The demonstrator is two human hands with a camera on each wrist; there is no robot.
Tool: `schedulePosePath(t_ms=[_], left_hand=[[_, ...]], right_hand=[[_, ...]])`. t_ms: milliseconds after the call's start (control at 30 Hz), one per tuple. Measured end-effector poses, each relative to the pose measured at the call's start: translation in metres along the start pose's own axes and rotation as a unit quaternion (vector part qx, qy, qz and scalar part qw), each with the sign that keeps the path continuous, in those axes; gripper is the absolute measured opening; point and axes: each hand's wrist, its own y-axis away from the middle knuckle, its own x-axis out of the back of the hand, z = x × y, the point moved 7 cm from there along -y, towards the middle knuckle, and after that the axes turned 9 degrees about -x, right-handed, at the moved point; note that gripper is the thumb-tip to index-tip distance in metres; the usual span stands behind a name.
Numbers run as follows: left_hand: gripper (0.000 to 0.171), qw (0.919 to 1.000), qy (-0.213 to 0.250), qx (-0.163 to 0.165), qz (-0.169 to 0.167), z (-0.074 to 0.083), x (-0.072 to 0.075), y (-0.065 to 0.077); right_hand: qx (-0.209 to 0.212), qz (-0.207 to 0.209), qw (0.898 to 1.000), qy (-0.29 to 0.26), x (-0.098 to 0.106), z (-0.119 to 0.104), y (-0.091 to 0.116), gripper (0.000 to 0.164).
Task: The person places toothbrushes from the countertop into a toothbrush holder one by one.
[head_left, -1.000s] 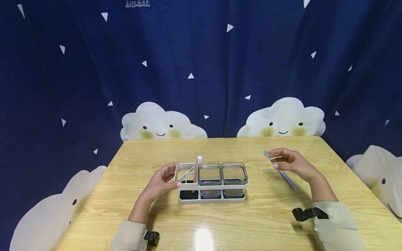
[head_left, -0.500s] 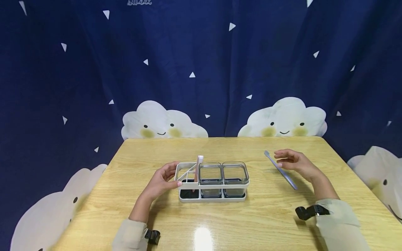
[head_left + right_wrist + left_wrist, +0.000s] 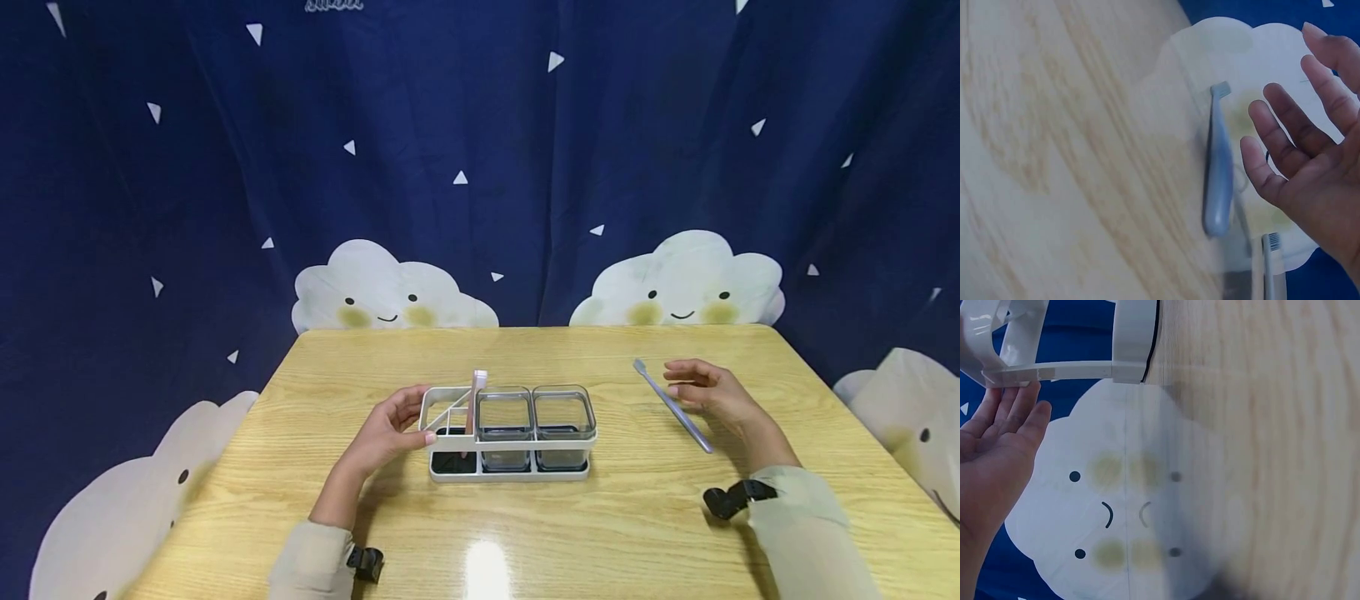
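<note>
A white rack point(image 3: 510, 477) stands on the table, holding two clear square cups, one point(image 3: 504, 414) beside the other point(image 3: 562, 414). A pinkish toothbrush point(image 3: 471, 412) with a white head stands in its left part. My left hand point(image 3: 378, 433) grips the rack's left end, thumb in front and fingers behind; in the left wrist view, fingertips touch the rack point(image 3: 1072, 370). On the table to the right lies a blue toothbrush point(image 3: 672, 406), bristle end away from me. Just right of it hovers my right hand point(image 3: 716, 400), fingers loosely bent around nothing. The right wrist view shows the blue toothbrush point(image 3: 1219, 175) apart from the right hand point(image 3: 1316, 150).
The wooden table point(image 3: 615, 533) ends at a dark blue curtain point(image 3: 420, 125) with clouds and white triangles. Each wrist wears a black camera, one on the left point(image 3: 366, 564) and one on the right point(image 3: 738, 497). Another toothbrush head point(image 3: 1270, 242) shows low in the right wrist view.
My right hand has drawn rightward off the blue toothbrush, which it overlapped before. That toothbrush stays lying where it was. The left hand and the rack hold their place.
</note>
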Motion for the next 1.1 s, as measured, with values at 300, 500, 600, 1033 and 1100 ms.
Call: schedulePosePath(t_ms=[300, 500, 600, 1033, 1100], left_hand=[[0.067, 1.0000, 0.008, 0.000, 0.004, -0.002, 0.000, -0.001], [0.069, 0.9999, 0.012, 0.004, 0.001, -0.002, -0.002, 0.001], [0.068, 1.0000, 0.007, 0.005, 0.001, -0.002, -0.001, 0.001], [0.068, 0.9998, 0.005, 0.018, 0.004, -0.003, 0.000, 0.001], [0.068, 0.9999, 0.003, 0.015, 0.005, -0.003, 0.000, 0.001]], right_hand=[[-0.066, -0.004, 0.998, -0.017, -0.002, 0.011, -0.001, 0.034], [-0.088, -0.031, 0.995, -0.018, -0.010, 0.014, 0.000, 0.057], [-0.087, -0.045, 0.995, -0.020, -0.014, 0.012, -0.002, 0.062], [-0.109, -0.067, 0.990, -0.067, -0.012, 0.031, -0.018, 0.061], [-0.112, -0.074, 0.988, -0.072, -0.010, 0.035, -0.019, 0.061]])
